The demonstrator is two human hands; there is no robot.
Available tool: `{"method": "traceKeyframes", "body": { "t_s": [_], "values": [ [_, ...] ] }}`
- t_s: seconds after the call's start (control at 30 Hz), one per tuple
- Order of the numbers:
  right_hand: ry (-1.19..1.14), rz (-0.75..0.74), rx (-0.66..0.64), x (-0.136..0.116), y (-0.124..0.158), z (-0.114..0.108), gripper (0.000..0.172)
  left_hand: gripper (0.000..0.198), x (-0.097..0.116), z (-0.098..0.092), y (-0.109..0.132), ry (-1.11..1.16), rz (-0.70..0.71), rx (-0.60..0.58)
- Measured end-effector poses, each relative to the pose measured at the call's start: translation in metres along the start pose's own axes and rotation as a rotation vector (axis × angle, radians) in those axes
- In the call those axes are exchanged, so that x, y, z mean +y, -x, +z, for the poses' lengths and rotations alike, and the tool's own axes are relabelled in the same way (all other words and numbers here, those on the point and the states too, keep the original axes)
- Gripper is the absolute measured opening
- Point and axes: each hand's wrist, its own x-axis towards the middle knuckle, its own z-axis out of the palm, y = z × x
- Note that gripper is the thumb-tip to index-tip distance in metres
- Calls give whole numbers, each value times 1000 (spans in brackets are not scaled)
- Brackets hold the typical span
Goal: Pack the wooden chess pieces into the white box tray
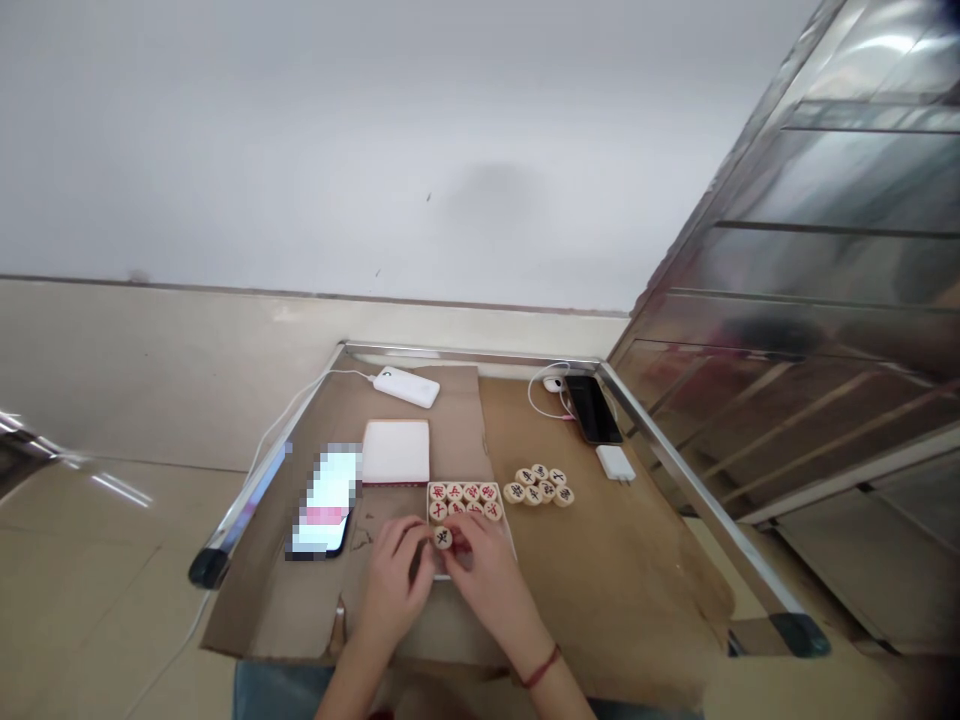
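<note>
A round wooden xiangqi piece [443, 538] with a dark character is held up over the near part of an open white box [511, 545]. My right hand [484, 565] pinches it from the right. Curled fingers of my left hand [397, 565] meet at the piece's left side, by the box's left rim; whether they grip the piece or the rim is unclear. Two rows of red-character xiangqi pieces [471, 492] fill the far part of the box. My hands partly cover its near half. Right of the box, several dark-character pieces [540, 490] stand grouped on the cardboard.
The square white lid [396, 452] lies behind my left hand. A lit phone [326, 505] is at the left, a white power bank [406, 387] with a cable at the back. A dark phone [594, 410] and white charger [616, 463] lie right. A metal frame [675, 500] borders the cardboard.
</note>
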Motion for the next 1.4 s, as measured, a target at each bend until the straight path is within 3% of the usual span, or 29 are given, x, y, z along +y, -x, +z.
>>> {"method": "traceKeyframes", "body": {
  "t_s": [0.33, 0.43, 0.57, 0.67, 0.77, 1.03, 1.2, 1.4],
  "values": [
    [51, 76, -50, 4, -3, -1, 14, 18, 2, 0, -1, -15, 25, 25],
    [57, 100, 52, 13, -9, -25, 10, 19, 2, -2, 1, -76, 46, 7],
    [340, 219, 212, 39, -32, -68, 16, 20, 6, -4, 1, -166, 122, -92],
    [539, 299, 76, 55, -55, -89, 24, 18, 10, -5, 0, -201, 151, -151],
    [615, 340, -92, 62, -77, -95, 26, 16, 11, -5, -1, -237, 169, -167],
    [670, 381, -281, 57, -105, -97, 23, 16, 7, -4, 0, -234, 203, -211],
    [710, 392, -280, 52, -108, -95, 25, 14, 9, -4, 0, -193, 178, -191],
    [637, 368, -150, 42, -107, -92, 19, 17, 7, -6, 0, -165, 174, -179]
  ]
}}
